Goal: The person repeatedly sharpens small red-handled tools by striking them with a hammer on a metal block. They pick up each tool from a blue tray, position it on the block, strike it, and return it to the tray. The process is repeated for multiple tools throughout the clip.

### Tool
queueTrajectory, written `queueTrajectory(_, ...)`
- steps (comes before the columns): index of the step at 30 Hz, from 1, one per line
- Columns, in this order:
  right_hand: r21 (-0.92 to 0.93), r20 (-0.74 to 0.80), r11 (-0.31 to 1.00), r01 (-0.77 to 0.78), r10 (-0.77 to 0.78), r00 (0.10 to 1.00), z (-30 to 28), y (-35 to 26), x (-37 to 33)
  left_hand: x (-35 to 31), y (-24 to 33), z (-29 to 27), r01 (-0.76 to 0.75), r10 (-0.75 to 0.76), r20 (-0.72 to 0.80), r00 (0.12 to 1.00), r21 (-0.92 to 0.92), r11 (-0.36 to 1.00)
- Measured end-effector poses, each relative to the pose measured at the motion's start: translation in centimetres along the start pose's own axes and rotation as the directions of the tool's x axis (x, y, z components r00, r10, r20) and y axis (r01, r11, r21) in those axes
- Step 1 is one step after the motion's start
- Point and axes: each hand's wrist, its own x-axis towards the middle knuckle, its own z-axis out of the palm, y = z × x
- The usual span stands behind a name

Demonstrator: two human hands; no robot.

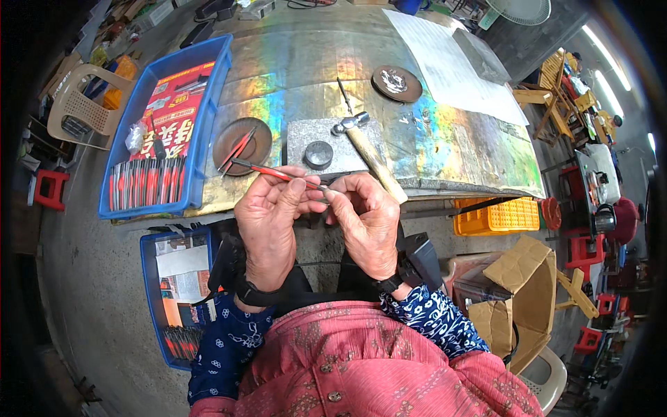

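Note:
Above the table's near edge, my left hand (pixel 267 215) is closed around a slim red-and-black tool (pixel 271 172) that looks like tweezers, its dark end pointing left. My right hand (pixel 365 222) pinches the other end, thumb against forefinger; that tip is partly hidden by the fingers. Just beyond my left hand sits a round brown dish (pixel 224 133) with similar red-and-black pieces (pixel 241 149) on it. Past my fingers lies a grey stone block (pixel 300 132) bearing a dark round ring-like piece (pixel 319 154). A hammer (pixel 375 163) rests with its head on the block, its wooden handle toward my right hand.
A blue tray (pixel 194 201) at left holds a row of red-and-black pieces. Another blue bin (pixel 149 278) stands below it. Beyond the block are a thin pointed tool (pixel 343 94) and a brown dish (pixel 415 87) with white bits. A cardboard box (pixel 535 292) and yellow crate (pixel 497 217) stand right.

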Motion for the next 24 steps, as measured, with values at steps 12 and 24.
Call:
queueTrajectory(12, -0.526, 0.128, 0.755, 0.391, -0.385, 0.914, -3.1, -1.3, 2.5, 3.7, 0.2, -1.3, 0.046, -0.045, 0.069, 0.997, -0.009, 0.999)
queueTrajectory(24, -0.844, 0.192, 0.466, 0.266, -0.201, 0.961, -6.3, 0.8, 3.1, 6.5, -1.4, -0.7, -0.184, 0.166, 0.082, 0.983, 0.335, 0.924)
